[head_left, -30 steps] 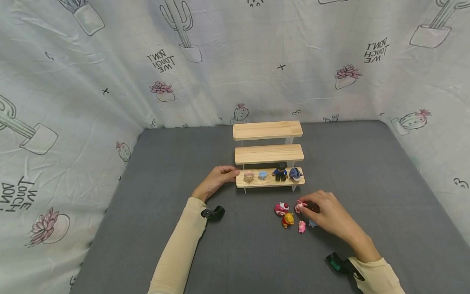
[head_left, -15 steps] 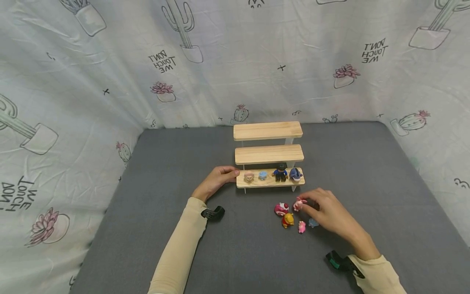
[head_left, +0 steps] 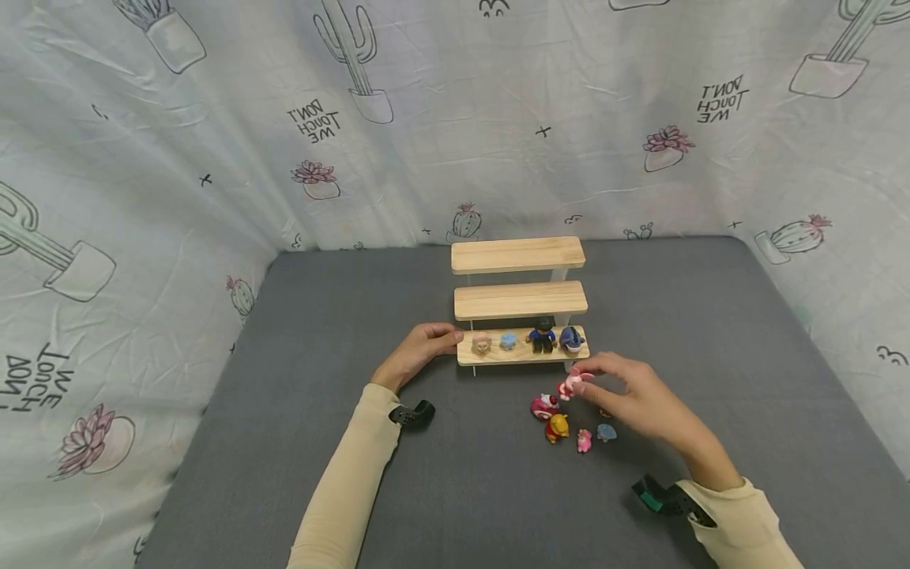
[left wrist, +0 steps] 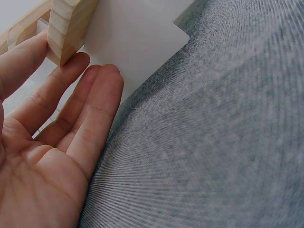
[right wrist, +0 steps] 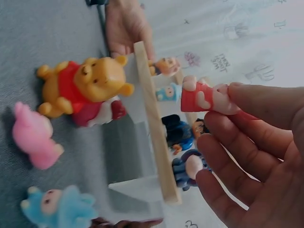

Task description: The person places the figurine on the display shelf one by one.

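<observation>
My left hand [head_left: 421, 353] pinches the left end of the lowest board of a three-tier wooden display stand [head_left: 522, 357]. In the left wrist view the thumb [left wrist: 23, 61] lies on one face of the board [left wrist: 69, 31], an index finger on the other. My right hand [head_left: 640, 393] holds a pink-and-red figurine [head_left: 569, 386] between thumb and fingers, in front of the stand's right end. The right wrist view shows this figurine [right wrist: 204, 95] raised, its red base outward. On the lowest board stand a tan figurine [head_left: 481, 343], a light blue one [head_left: 508, 341], a black-haired one [head_left: 543, 337] and a dark blue donkey [head_left: 572, 340].
On the grey table [head_left: 341, 300] lie a Winnie the Pooh figurine [head_left: 558, 427], a magenta-and-white one [head_left: 544, 406], a small pink one [head_left: 584, 441] and a blue one [head_left: 607, 432]. A brownish piece [head_left: 604, 412] shows partly under the right hand. A printed curtain [head_left: 426, 158] surrounds the table.
My right hand has lifted the pink-and-red figurine from among the others and moved it toward the stand, uncovering the blue figurine. The left hand stays on the board.
</observation>
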The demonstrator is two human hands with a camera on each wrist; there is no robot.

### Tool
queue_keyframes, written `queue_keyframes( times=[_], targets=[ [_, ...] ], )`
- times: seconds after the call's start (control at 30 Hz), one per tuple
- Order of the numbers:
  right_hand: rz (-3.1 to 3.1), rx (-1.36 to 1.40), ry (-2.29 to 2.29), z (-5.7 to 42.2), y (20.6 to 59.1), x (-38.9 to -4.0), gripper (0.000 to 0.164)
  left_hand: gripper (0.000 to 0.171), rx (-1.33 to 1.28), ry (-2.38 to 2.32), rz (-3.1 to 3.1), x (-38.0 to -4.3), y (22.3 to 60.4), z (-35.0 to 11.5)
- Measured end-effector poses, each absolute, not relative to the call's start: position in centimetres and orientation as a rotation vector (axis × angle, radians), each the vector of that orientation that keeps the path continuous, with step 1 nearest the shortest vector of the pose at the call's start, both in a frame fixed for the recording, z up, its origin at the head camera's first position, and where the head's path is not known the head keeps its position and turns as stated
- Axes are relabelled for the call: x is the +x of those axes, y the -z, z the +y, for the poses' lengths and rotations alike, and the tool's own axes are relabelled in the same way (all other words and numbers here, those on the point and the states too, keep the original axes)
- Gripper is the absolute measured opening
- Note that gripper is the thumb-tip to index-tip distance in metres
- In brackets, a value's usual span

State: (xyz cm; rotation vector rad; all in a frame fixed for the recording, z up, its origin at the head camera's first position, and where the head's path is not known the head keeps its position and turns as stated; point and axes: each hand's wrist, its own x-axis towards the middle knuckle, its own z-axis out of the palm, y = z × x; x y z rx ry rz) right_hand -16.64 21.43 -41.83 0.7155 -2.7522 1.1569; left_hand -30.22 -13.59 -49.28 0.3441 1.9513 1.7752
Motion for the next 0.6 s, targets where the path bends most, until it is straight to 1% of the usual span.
queue_keyframes(
  times=[0.3, 0.47, 0.6],
  targets=[
    [-2.691, 0.75, -1.29, 21.4, 40.4, -17.2, 0.023, 0.035, 0.361, -1.771, 1.961, -30.3, 49.3, -13.6],
    [-2.715, 0.694, -1.316, 21.3, 39.7, -17.6, 0.021, 0.036, 0.36, -1.769, 1.964, -30.3, 49.3, -13.6],
    [-2.68, 0.674, -1.377, 21.3, 39.4, -17.9, 0.024, 0.035, 0.352, -1.78, 1.958, -30.2, 49.2, -13.5]
  ],
)
